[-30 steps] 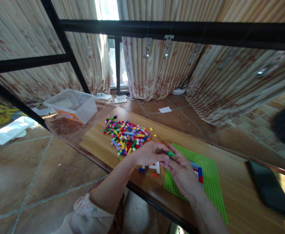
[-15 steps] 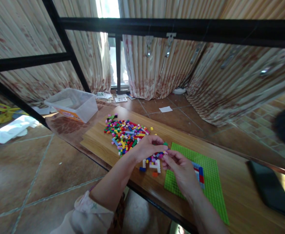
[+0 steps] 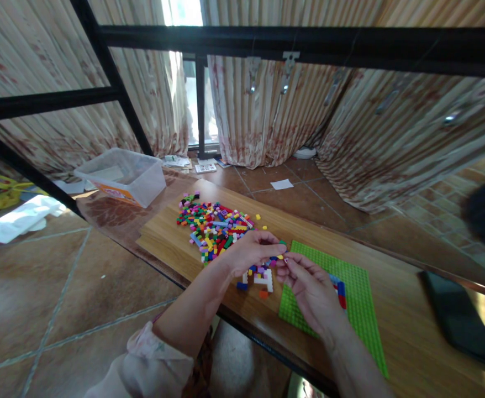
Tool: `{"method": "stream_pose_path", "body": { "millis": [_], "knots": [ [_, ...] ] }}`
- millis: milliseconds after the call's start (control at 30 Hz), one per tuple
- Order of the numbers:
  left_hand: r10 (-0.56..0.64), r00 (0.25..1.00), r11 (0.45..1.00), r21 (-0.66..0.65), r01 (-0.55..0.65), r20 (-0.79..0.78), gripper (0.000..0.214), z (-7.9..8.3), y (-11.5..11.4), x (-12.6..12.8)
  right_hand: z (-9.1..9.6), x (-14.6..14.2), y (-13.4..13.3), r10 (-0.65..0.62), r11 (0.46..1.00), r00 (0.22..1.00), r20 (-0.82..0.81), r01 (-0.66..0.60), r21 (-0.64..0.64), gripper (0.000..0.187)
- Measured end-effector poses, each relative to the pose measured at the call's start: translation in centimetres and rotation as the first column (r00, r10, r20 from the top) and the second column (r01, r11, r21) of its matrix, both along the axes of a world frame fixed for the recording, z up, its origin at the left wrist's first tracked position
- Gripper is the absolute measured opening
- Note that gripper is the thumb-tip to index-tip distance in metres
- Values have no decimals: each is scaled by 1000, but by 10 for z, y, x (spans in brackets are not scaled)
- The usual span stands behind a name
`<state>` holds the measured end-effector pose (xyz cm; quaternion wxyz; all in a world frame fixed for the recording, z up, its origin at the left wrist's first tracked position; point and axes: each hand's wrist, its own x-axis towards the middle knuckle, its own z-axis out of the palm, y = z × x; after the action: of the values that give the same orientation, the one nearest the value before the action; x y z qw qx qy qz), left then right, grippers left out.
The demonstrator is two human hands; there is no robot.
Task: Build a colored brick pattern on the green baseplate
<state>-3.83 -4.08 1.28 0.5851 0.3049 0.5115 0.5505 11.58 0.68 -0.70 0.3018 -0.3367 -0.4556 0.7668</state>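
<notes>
My left hand point(image 3: 253, 253) is over the near right part of a heap of toy bricks point(image 3: 215, 224), thumb and forefinger pinched together. A green brick point(image 3: 283, 242) shows at those fingertips; whether they grip it or it lies behind them I cannot tell. Close beside them, my right hand point(image 3: 311, 287) pinches a tiny pale pinkish brick point(image 3: 285, 260), mostly covered by the fingers. Under the right hand lies a green baseplate point(image 3: 362, 309), bearing a low build of blue, red and white bricks point(image 3: 341, 292), partly hidden. White bricks point(image 3: 269, 281) and an orange brick point(image 3: 263, 294) lie below the left hand.
A dark phone point(image 3: 460, 318) rests at the right of the wooden table point(image 3: 408, 337). A clear plastic bin point(image 3: 143, 179) stands past the far left end. Black metal bars point(image 3: 267, 41) cross in front of striped curtains. Paper point(image 3: 281, 184) lies on the tiled floor.
My right hand has shifted slightly, its fingertips now turned so the small pinkish brick shows less. My left hand is almost unmoved. The view has tilted a little.
</notes>
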Motion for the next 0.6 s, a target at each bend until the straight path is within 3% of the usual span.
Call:
{"method": "stream_pose_path", "body": {
  "millis": [100, 333, 600],
  "knots": [
    [2, 999, 1000, -14, -2, 37, 45, 0, 0, 1, 2, -1, 0, 51, 999, 999, -10, -51, -16, 29],
    [6, 994, 1000, -25, -3, 112, 39, -3, 2, 10, -9, -1, -6, 25, 984, 994, 106, -43, 171, 28],
    [-25, 983, 999, -37, 32, 181, 36, -1, 1, 4, -5, 0, -8, 57, 986, 997, 49, -64, 157, 23]
  ]
}}
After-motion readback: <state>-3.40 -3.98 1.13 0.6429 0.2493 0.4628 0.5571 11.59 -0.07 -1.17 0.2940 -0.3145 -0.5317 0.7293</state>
